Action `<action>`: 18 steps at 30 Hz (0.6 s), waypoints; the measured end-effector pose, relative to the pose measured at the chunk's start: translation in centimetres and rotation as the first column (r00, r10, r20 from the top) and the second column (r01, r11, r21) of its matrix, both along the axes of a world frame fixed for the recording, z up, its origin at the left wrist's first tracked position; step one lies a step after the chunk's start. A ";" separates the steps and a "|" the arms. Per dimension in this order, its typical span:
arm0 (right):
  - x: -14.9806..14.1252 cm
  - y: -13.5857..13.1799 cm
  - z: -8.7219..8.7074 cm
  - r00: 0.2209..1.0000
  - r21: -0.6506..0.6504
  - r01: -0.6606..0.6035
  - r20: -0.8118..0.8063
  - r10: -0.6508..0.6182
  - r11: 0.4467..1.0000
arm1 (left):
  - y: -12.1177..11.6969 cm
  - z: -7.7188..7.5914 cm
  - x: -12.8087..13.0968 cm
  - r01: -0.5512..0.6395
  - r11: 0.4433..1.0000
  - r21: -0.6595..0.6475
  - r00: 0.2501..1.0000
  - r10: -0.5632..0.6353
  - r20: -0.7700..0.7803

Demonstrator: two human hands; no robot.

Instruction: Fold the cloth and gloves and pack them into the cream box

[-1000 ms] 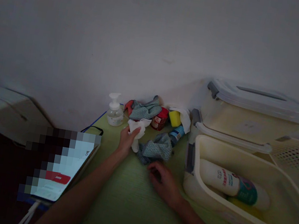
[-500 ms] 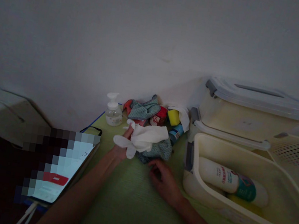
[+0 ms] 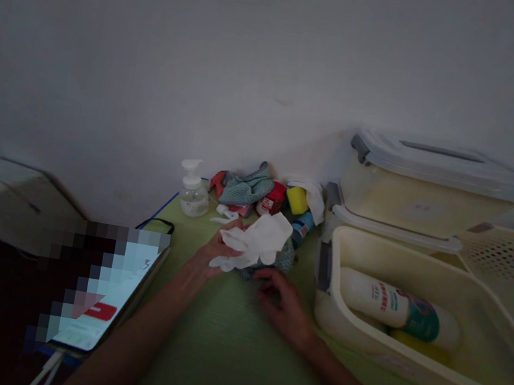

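My left hand (image 3: pixel 210 257) grips a white glove (image 3: pixel 256 240), holding it over a crumpled blue-grey cloth (image 3: pixel 282 261) on the green table (image 3: pixel 231 346). Resting on the table just right of that cloth is my right hand (image 3: pixel 281 300), its fingers loosely curled and spread, with nothing in them. A second small white piece (image 3: pixel 224 215) lies on the table behind the glove.
A pump bottle (image 3: pixel 191 190), another blue-grey cloth (image 3: pixel 246 189), a red jar (image 3: pixel 270 200), a yellow cup (image 3: pixel 298 200) and a blue bottle (image 3: pixel 301 227) crowd the back wall. Stacked lidded boxes (image 3: pixel 429 195) and an open cream basket (image 3: pixel 409 369) holding a lotion bottle (image 3: pixel 391 303) stand right. A lit phone (image 3: pixel 107 292) lies left.
My left hand has lifted the white glove off the pile, drawn it nearer and spread it out over the blue-grey cloth. My right hand has shifted only slightly.
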State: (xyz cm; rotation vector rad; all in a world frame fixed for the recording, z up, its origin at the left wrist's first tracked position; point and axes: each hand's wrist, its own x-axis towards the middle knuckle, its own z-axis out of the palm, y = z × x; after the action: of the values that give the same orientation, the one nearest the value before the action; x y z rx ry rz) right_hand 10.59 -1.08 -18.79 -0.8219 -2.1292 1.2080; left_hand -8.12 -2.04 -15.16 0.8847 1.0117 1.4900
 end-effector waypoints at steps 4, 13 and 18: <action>0.5 0.2 0.4 0.983 -0.190 -0.111 -0.168 0.080 0.976 | 0.2 0.1 0.7 0.118 0.993 0.014 0.992 -0.117 -0.045; 0.4 0.6 -0.8 0.959 -0.275 0.042 -0.259 -0.116 0.961 | 0.4 -0.5 2.4 0.187 0.982 0.036 0.926 -0.164 -0.341; 0.4 1.6 -2.0 0.956 -0.232 0.189 -0.178 -0.233 0.954 | 0.6 -1.4 2.6 0.159 0.983 0.094 0.894 -0.103 -0.437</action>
State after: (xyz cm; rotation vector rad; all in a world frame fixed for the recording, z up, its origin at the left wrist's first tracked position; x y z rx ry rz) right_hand 11.01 0.48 -20.78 -0.9486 -1.7204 1.3573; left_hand -5.50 -1.40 -16.56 1.3918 1.1550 1.2797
